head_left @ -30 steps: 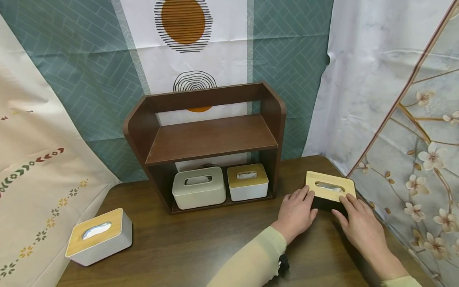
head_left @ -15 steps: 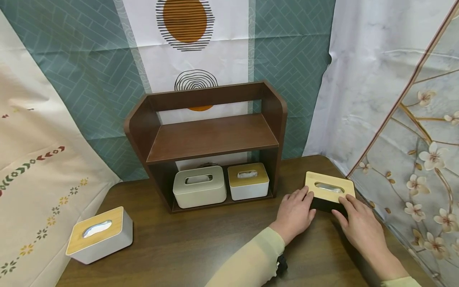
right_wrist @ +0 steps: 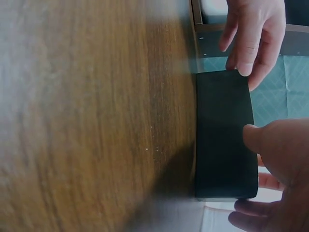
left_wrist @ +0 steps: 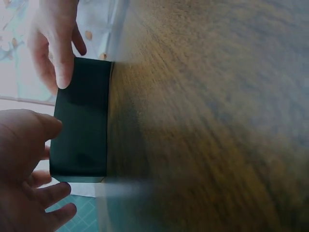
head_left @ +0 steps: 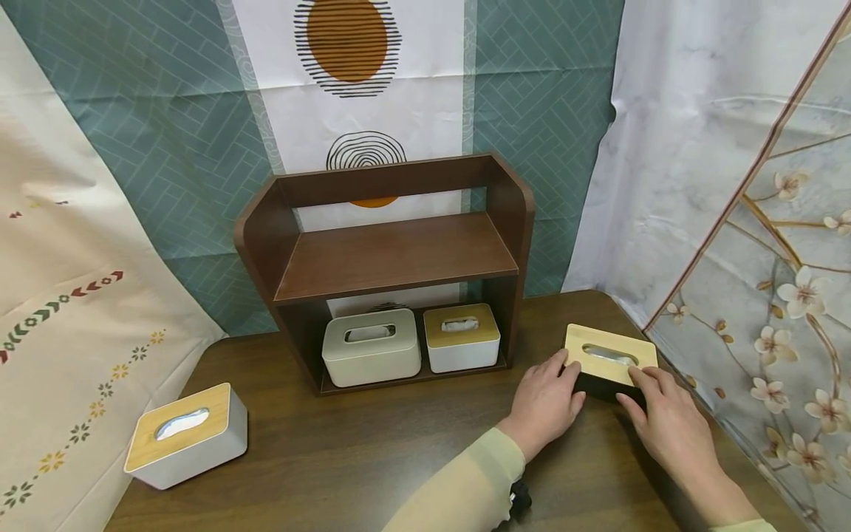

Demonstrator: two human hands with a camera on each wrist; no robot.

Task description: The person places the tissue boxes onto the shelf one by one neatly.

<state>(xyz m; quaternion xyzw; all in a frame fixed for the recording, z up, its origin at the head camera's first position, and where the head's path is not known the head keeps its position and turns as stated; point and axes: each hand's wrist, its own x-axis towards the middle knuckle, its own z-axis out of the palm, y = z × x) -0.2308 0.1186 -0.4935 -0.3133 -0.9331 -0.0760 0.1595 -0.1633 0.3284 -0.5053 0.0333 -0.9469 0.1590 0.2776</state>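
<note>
A black tissue box with a pale wooden lid (head_left: 608,355) stands on the right side of the table, an oval slot in its top. My left hand (head_left: 545,403) holds its left end, fingers over the lid's edge and thumb at the front. At the right front corner, my right hand (head_left: 671,421) grips it with fingertips on the lid. In the left wrist view, the dark front face (left_wrist: 82,121) shows between both hands, its lower edge along the tabletop. The right wrist view shows my right thumb (right_wrist: 253,137) at the face's upper edge.
A brown two-tier shelf (head_left: 399,251) stands at the back. Its lower tier holds a beige tissue box (head_left: 372,358) and a white one with a wooden lid (head_left: 462,340). Another white tissue box (head_left: 193,443) sits at the left table edge. Fabric hangs around the table.
The black tissue box has shifted slightly toward me and to the left, with both hands staying on it. The view has drifted a little; the other boxes stay put.
</note>
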